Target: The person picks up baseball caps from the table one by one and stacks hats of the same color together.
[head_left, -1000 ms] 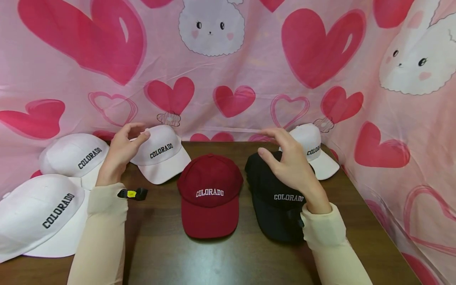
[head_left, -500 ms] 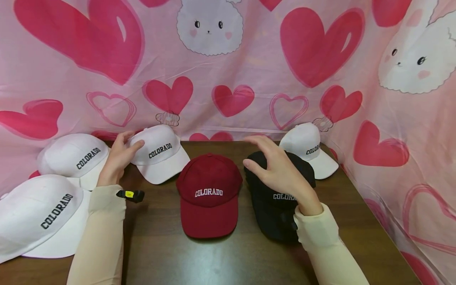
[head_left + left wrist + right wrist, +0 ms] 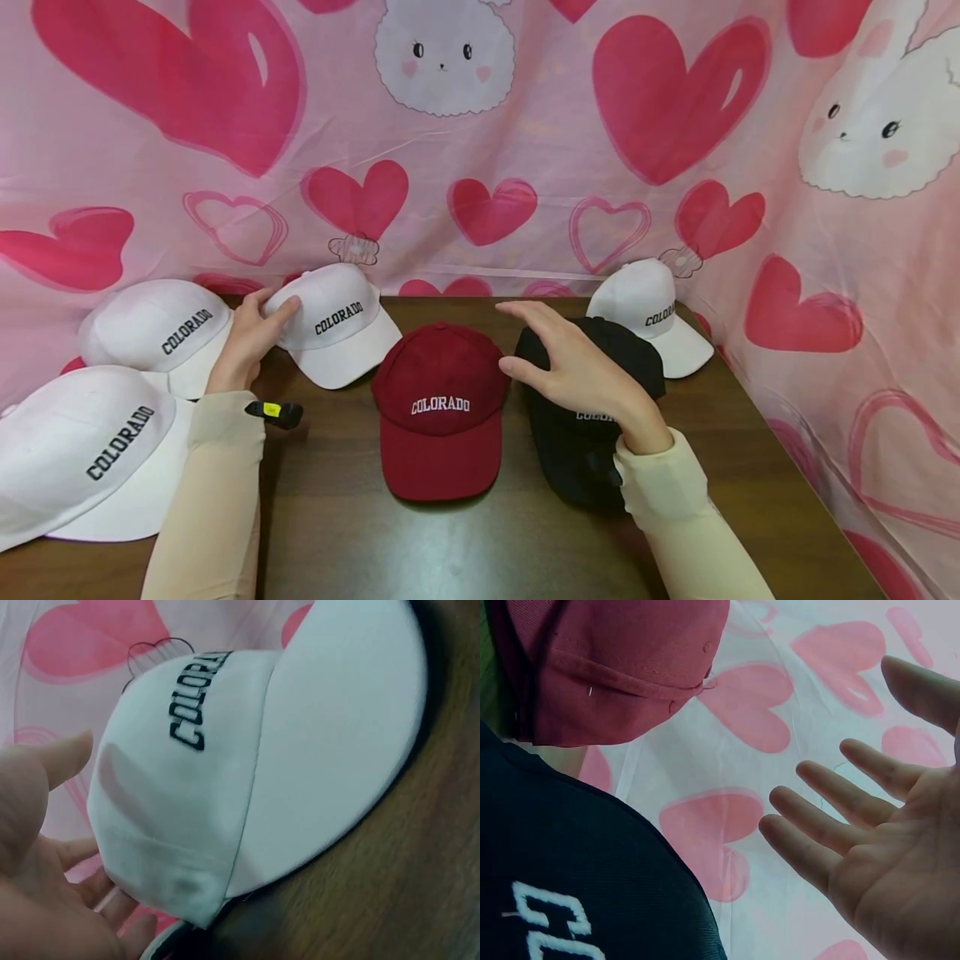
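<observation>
A white baseball cap [image 3: 330, 304] lettered COLORADO stands at the back of the table, left of the middle. My left hand [image 3: 243, 342] is at its left side. In the left wrist view the thumb is apart from the white crown [image 3: 187, 795], and the fingers reach toward its back edge; contact there cannot be made out. My right hand [image 3: 573, 367], fingers extended, hovers over a black cap [image 3: 573, 462] and holds nothing. Left of it sits a red cap [image 3: 442, 367], brim toward me. Right wrist view: an open palm [image 3: 885, 847] apart from the black crown [image 3: 577, 832].
Two more white caps [image 3: 153, 321] lie along the left side, the nearer one [image 3: 82, 425] cut off by the frame. Another white cap [image 3: 637, 292] stands at the back right. A pink heart-print cloth [image 3: 480, 142] hangs behind the brown table [image 3: 337, 517].
My left hand has lowered and come closer to the back white cap's side. My right hand has moved left and slightly down, from above the black cap toward the red one.
</observation>
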`<state>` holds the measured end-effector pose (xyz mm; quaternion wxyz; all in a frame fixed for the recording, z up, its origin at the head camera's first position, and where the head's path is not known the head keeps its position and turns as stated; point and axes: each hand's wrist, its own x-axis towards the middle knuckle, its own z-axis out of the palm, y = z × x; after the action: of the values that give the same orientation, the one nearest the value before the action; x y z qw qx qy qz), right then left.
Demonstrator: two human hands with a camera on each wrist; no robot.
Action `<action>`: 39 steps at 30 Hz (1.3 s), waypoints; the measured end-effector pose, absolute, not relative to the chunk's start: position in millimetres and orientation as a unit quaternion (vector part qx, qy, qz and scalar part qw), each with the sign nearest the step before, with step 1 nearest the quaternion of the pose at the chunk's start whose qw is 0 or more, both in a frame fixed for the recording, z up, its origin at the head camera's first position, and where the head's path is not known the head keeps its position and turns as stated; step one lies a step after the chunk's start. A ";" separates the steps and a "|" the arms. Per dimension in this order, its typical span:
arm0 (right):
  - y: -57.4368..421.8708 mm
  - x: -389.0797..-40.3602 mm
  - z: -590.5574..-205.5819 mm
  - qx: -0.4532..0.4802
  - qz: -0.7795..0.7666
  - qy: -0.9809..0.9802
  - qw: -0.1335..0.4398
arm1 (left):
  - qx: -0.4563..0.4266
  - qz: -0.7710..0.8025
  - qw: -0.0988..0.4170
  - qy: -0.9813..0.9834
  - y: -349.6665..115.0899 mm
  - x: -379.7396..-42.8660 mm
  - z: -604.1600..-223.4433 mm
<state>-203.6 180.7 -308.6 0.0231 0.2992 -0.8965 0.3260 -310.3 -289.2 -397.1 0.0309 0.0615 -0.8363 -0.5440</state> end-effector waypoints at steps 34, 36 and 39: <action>176.9 -201.7 -306.1 0.317 0.325 -0.889 0.055 | -0.002 -0.526 0.069 -0.848 -297.5 -274.3 -322.8; 175.8 -201.8 -305.9 0.320 0.328 -0.887 0.064 | -0.017 -0.520 0.075 -0.851 -299.1 -269.4 -315.7; 172.2 -202.5 -304.7 0.327 0.338 -0.879 0.073 | -0.045 -0.528 0.081 -0.844 -302.8 -261.9 -306.9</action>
<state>-202.5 172.2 -304.7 0.0732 0.3270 -0.8794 0.3381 -261.9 -302.8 -306.9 0.0813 -0.0449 -0.8441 -0.5281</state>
